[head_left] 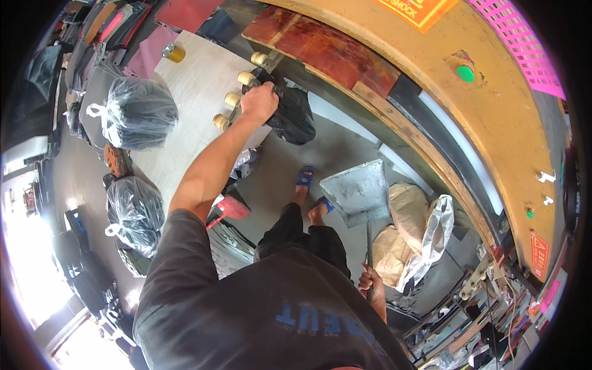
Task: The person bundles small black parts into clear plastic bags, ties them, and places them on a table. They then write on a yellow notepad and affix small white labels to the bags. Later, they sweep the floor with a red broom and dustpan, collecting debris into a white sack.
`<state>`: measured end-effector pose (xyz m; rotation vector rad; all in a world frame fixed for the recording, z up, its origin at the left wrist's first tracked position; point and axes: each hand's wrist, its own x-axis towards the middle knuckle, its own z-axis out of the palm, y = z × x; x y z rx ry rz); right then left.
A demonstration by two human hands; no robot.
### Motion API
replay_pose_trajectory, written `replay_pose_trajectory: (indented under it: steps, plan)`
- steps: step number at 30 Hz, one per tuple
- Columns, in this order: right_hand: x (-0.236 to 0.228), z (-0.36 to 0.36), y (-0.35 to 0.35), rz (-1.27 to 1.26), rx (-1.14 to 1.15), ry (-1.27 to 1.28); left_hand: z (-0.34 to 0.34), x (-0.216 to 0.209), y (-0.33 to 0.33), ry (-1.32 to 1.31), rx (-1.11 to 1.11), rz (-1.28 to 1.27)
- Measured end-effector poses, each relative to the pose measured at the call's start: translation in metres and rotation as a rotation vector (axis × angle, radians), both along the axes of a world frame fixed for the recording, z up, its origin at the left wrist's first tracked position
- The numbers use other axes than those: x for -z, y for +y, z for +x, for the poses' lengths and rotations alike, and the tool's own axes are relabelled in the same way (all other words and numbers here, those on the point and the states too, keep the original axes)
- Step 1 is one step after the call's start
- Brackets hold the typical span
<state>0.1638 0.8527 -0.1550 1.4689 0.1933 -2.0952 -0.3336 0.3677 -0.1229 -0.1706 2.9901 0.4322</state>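
My left hand (260,103) reaches far forward, its fingers closed on the upper part of a black plastic bag (295,118). That bag hangs beside the table, close to a row of pale rounded knobs (245,78). Low on the right, my right hand (371,281) is wrapped round the long handle of a metal dustpan (356,188). The dustpan's grey, scuffed pan is near the floor, just ahead of my feet, and looks dusty inside.
Brown paper sacks (394,246) stand right of the dustpan. A yellow machine (493,92) with a green button curves along the right. On the left are a pale table (200,80) with a can (174,52), tied plastic bags (140,114), and a red dustpan-like object (233,208).
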Motion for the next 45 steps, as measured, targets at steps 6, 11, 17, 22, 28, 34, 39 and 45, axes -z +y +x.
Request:
replay_pose_trajectory:
  steps: [6,11,17,22,28,34,39,45]
  plan:
    - [0.004,-0.008,-0.029,0.002,0.053,-0.032,-0.021,-0.005,-0.046,0.142,-0.148,-0.024]
    - [0.009,-0.021,-0.040,0.059,0.002,-0.053,-0.083,0.014,-0.129,-0.018,-0.297,0.131]
    - [0.008,-0.041,-0.046,0.050,0.016,-0.027,-0.094,0.050,-0.165,-0.490,-0.544,0.783]
    - [0.007,-0.040,-0.050,0.060,0.089,-0.021,-0.087,0.037,-0.176,-0.549,-0.397,0.735]
    - [0.021,-0.026,-0.055,-0.061,0.348,-0.025,-0.075,0.037,-0.189,-0.248,-0.375,0.893]
    - [0.034,-0.005,-0.055,-0.061,0.528,-0.033,-0.102,0.056,-0.201,-0.029,-0.035,0.287]
    - [0.064,-0.008,-0.017,-0.096,0.521,-0.010,-0.011,0.042,-0.094,-0.315,0.048,0.617]
    - [0.122,-0.025,0.045,-0.079,0.594,0.030,0.208,0.062,0.020,-0.908,-0.114,0.631]
